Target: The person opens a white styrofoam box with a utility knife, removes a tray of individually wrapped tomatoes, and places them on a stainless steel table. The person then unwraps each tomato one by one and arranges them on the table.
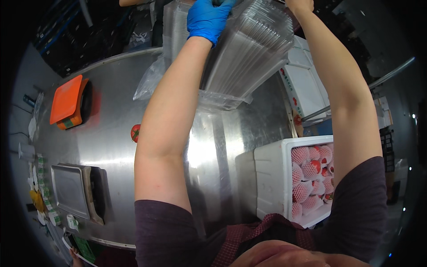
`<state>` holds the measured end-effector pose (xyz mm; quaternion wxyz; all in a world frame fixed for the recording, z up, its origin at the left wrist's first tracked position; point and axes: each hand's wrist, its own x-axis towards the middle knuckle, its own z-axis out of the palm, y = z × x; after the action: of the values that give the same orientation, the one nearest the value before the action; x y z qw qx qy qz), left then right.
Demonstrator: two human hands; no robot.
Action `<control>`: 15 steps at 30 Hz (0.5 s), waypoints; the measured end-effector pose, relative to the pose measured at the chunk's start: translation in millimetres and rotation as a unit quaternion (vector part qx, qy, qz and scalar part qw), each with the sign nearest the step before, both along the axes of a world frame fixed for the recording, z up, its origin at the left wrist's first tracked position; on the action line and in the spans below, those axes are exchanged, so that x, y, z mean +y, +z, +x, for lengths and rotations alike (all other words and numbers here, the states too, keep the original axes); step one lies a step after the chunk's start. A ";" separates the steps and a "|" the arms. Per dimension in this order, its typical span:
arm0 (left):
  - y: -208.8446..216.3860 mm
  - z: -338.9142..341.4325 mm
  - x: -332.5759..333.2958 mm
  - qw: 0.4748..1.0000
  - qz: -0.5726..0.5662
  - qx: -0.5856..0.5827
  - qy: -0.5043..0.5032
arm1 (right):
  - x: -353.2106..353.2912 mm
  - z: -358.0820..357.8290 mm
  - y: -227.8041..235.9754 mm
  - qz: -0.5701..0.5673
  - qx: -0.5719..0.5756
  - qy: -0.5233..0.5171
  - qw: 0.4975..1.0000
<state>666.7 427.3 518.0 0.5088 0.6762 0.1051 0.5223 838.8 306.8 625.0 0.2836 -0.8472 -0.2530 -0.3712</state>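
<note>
Both my arms stretch forward across the steel table. My left hand (207, 20), in a blue glove, is at the far side over nested stacks of clear plastic containers (249, 58). Its fingertips run past the top of the picture, so its grip is hidden. Just right of the stacks, my bare right hand (300, 5) is mostly cut off by the top edge, and its fingers do not show clearly. A loose clear plastic bag (151, 80) lies around the base of the stacks. Beside my left forearm sits a red tomato (135, 132), partly hidden by the arm.
On the metal table (115, 111) stand an orange-topped scale (66, 100) and a steel-topped scale (71, 189). A white foam box (271, 182) holds net-wrapped red tomatoes (316, 167) under my right arm. White boxes (307, 89) stand beyond. Another person's hand (76, 257) shows lower left.
</note>
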 end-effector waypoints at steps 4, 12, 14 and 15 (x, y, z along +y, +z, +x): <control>3.5 -2.3 -5.8 0.999 -0.023 -0.017 -0.025 | 11.3 -10.3 -8.5 -0.005 -0.016 0.031 0.999; -14.1 10.2 19.1 0.998 0.047 0.045 0.011 | 39.0 -41.7 -25.9 -0.029 -0.033 0.081 0.996; -5.6 4.7 6.2 1.000 0.007 0.017 -0.009 | 42.6 -36.4 -32.4 -0.028 -0.070 0.092 0.993; -1.8 2.8 2.0 1.000 -0.014 0.003 -0.019 | 43.1 -33.7 -34.9 -0.028 -0.089 0.099 0.991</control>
<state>669.5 429.3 516.2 0.5273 0.6724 0.1008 0.5095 805.1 349.9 590.1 0.2713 -0.7894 -0.3699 -0.4080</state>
